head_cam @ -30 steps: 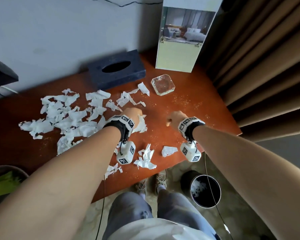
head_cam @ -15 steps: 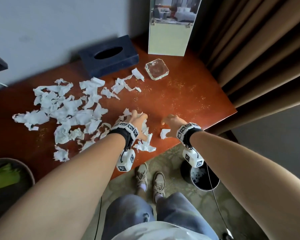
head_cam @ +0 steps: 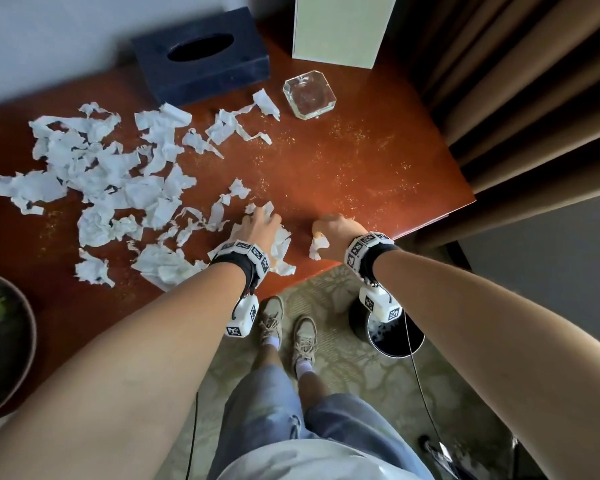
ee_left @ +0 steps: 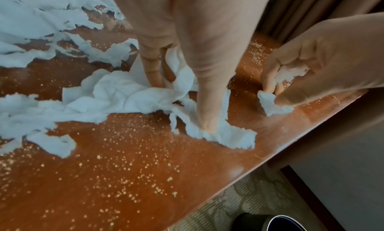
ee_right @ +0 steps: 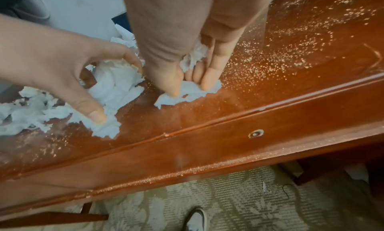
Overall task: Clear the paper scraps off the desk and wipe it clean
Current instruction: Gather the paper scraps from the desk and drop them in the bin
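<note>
Torn white paper scraps litter the left and middle of the red-brown desk. My left hand arches over a bunch of scraps near the front edge. Its thumb and fingers press in on the paper from both sides. Just to its right, my right hand pinches a small scrap between thumb and fingertips. That hand also holds a crumpled wad in its palm. In the left wrist view, the right hand sits beside the left hand.
Fine yellowish crumbs speckle the desk. A dark blue tissue box, a glass ashtray and a pale upright card stand sit at the back. A black bin stands on the carpet below the right hand. Curtains hang to the right.
Both hands have come back toward the front edge. The right hand has taken hold of the small scrap that lay there. The left hand now gathers the scraps beside it.
</note>
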The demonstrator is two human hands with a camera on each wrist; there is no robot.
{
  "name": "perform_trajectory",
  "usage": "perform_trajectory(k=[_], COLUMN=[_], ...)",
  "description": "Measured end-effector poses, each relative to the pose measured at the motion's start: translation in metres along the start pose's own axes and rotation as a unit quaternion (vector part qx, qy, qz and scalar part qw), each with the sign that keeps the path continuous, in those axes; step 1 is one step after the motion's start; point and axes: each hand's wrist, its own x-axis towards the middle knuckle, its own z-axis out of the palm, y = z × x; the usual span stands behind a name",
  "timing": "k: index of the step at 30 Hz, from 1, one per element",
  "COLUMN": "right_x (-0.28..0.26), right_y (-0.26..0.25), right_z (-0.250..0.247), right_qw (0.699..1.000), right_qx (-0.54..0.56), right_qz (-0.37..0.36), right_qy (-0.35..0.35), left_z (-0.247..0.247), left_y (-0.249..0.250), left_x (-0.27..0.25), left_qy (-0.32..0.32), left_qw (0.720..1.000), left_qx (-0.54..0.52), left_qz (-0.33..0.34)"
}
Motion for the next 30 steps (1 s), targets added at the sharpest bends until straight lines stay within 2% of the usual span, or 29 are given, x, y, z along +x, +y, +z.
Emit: perform_trajectory(k=[8,15,19,27,30], right_x=[0.005,0.010,0.015,0.053,0.069], right_y=[-0.004,-0.013,-0.027,-0.068,-0.083], right_z=[-0.013,-0.052,-0.073,-0.094,-0.094], right_qw=[0.999,0.994,0.990,0.989,0.994], right_qx=[-0.002,0.083,0.118,0.116,0.084], right_qz=[0.050,0.076,0.059,0.064,0.052], right_qy=[-0.020,0.016,0.052,0.060,0.048], left_z=[-0.025,-0.069,-0.087,-0.103,-0.099], left_y=[-0.011,-0.025,-0.040,-0.096,-0.119], left_x=[0.000,-0.019,-0.031,-0.041,-0.035], left_qy=[0.032,0.081,0.110,0.095,0.076], left_qw=[0.998,0.992,0.986,0.981,0.982], left_qx=[-0.049,-0.062,-0.076,-0.089,-0.101], left_qz=[-0.003,-0.068,-0.104,-0.147,-0.139])
